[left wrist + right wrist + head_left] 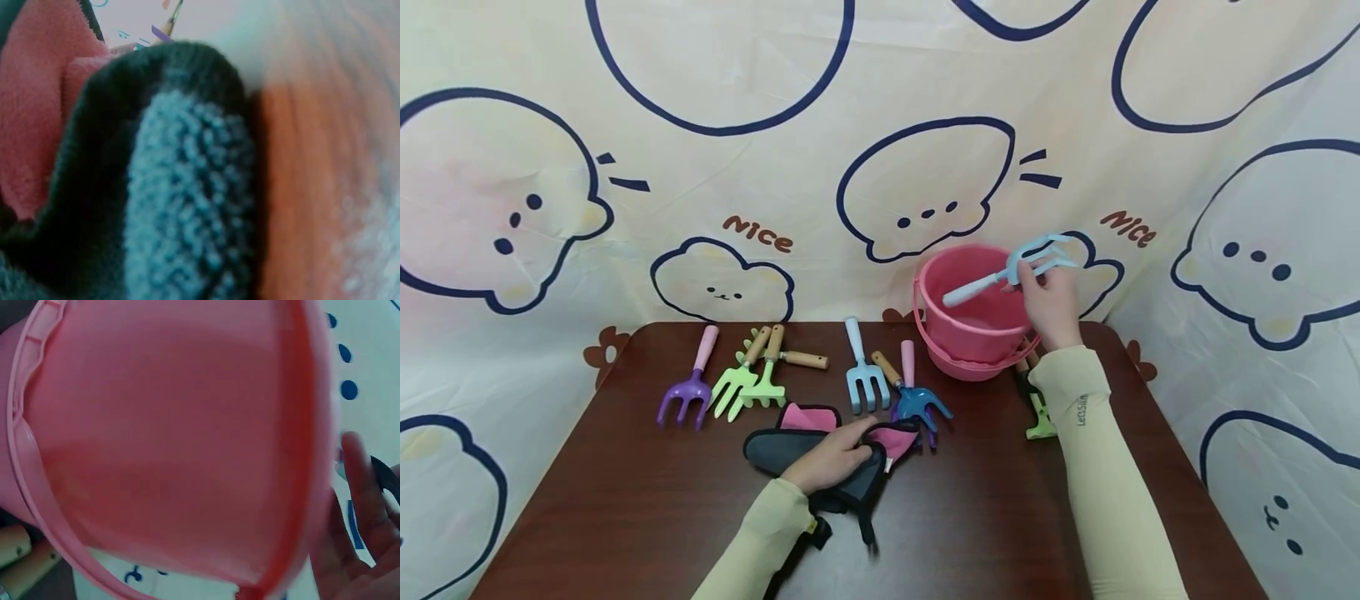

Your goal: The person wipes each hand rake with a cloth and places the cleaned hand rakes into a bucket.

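Observation:
My right hand (1054, 302) holds a light blue toy garden fork (973, 290) by its tined end, the handle tilted down over the mouth of a pink bucket (973, 342). In the right wrist view the bucket (169, 450) fills most of the picture, and part of the hand (365, 550) shows beside its rim. My left hand (829, 458) grips a dark grey fabric piece (786, 450) with black edging and pink lining, lying on the table. Up close in the left wrist view, its nubby grey surface (187, 200) and pink fleece (31, 106) show; the left hand is hidden there.
Behind the fabric lie a purple fork (688, 396), green tools (763, 387) with wooden handles, another light blue fork (866, 383) and a blue rake (919, 403). A green tool (1041, 423) lies partly under the right forearm. A printed cloth (737, 183) hangs behind the brown table (625, 492).

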Available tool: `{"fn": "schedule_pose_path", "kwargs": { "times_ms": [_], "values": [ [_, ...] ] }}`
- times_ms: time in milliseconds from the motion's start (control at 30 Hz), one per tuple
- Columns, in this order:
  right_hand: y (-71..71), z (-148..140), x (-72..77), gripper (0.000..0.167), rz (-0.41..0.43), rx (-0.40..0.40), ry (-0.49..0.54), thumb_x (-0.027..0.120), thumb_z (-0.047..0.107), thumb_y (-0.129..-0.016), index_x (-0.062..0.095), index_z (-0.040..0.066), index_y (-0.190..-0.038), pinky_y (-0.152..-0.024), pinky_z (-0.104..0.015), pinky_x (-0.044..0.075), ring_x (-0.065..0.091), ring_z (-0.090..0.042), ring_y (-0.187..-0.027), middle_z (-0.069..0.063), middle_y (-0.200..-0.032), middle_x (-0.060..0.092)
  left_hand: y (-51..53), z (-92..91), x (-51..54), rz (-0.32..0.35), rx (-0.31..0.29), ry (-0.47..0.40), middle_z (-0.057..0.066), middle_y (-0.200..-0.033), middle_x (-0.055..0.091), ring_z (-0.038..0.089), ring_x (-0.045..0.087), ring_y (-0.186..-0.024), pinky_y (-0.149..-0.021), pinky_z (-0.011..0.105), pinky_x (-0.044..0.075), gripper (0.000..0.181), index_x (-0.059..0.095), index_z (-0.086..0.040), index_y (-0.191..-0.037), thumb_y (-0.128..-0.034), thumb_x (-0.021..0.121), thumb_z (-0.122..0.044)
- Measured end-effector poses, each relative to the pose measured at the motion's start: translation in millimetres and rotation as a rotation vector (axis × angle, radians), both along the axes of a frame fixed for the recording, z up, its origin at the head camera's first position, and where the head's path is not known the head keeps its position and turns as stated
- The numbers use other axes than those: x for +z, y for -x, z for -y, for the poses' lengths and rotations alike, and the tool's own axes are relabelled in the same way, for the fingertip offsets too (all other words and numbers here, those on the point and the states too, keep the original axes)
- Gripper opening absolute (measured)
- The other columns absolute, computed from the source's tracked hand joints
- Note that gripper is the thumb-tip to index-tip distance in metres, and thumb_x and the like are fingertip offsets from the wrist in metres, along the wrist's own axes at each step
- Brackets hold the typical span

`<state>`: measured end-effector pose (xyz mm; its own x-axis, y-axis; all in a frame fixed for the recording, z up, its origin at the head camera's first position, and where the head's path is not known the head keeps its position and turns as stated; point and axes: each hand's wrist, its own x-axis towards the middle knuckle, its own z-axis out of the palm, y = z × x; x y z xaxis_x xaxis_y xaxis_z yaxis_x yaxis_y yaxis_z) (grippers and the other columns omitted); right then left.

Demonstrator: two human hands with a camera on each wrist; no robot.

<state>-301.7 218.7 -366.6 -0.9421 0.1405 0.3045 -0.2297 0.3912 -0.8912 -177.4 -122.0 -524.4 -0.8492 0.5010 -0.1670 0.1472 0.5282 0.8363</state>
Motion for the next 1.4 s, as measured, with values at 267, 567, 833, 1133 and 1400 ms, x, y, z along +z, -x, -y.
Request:
{"fn": "schedule_pose_path", "kwargs": {
  "times_ms": [267, 567, 833, 1133, 1400],
  "values": [
    [9.7, 11, -12.6, 0.043, 0.121, -0.049, -0.294, 0.053, 0.037, -0.108, 0.074, 0.000, -0.098, -0.071, -0.034, 0.044, 0.054, -0.022, -0.079, -0.017, -0.090, 0.071, -1.5, -0.2, -2.2, -0.003, 0.010, -0.004, 0.020, -0.162, 0.040, 0.040, 0.037, -0.151, -0.120, 0.062, 0.031, 0.053, 0.039, -0.001, -0.157, -0.1069, 0.050, -0.013],
    [18.7, 16, -14.4, 0.043, 0.277, -0.028, -0.649, 0.061, 0.037, -0.103, 0.067, 0.004, -0.077, -0.125, -0.067, 0.000, 0.066, -0.040, -0.109, -0.012, -0.069, 0.068, 0.7, 0.3, -3.5, 0.002, -0.002, -0.016, 0.020, -0.162, 0.041, 0.040, 0.038, -0.150, -0.119, 0.063, 0.032, 0.053, 0.039, -0.001, -0.157, -0.1068, 0.050, -0.012],
    [17.7, 20, -13.1, 0.034, 0.317, -0.045, -0.688, 0.068, 0.033, -0.100, 0.078, 0.002, -0.087, -0.124, -0.069, -0.002, 0.066, -0.041, -0.114, -0.014, -0.077, 0.074, 0.7, 0.6, -3.4, -0.001, -0.006, -0.011, 0.019, -0.160, 0.043, 0.039, 0.041, -0.148, -0.118, 0.063, 0.033, 0.052, 0.040, -0.003, -0.157, -0.1069, 0.051, -0.012],
    [16.5, 20, -17.5, 0.032, 0.252, -0.081, -0.637, 0.063, 0.029, -0.102, 0.078, 0.001, -0.103, -0.125, -0.067, 0.000, 0.065, -0.042, -0.117, -0.019, -0.092, 0.077, -0.3, 1.7, -1.4, 0.003, -0.003, -0.014, 0.020, -0.161, 0.041, 0.040, 0.039, -0.149, -0.119, 0.063, 0.032, 0.053, 0.038, -0.001, -0.157, -0.1067, 0.050, -0.012],
    [9.8, 20, -21.6, 0.031, 0.128, -0.133, -0.583, 0.062, 0.026, -0.102, 0.075, 0.001, -0.117, -0.127, -0.063, 0.008, 0.062, -0.040, -0.119, -0.020, -0.108, 0.076, 0.7, 0.7, -1.4, -0.004, -0.003, -0.005, 0.019, -0.159, 0.045, 0.038, 0.042, -0.147, -0.118, 0.063, 0.034, 0.052, 0.041, -0.004, -0.156, -0.1062, 0.050, -0.012]
  ]
}}
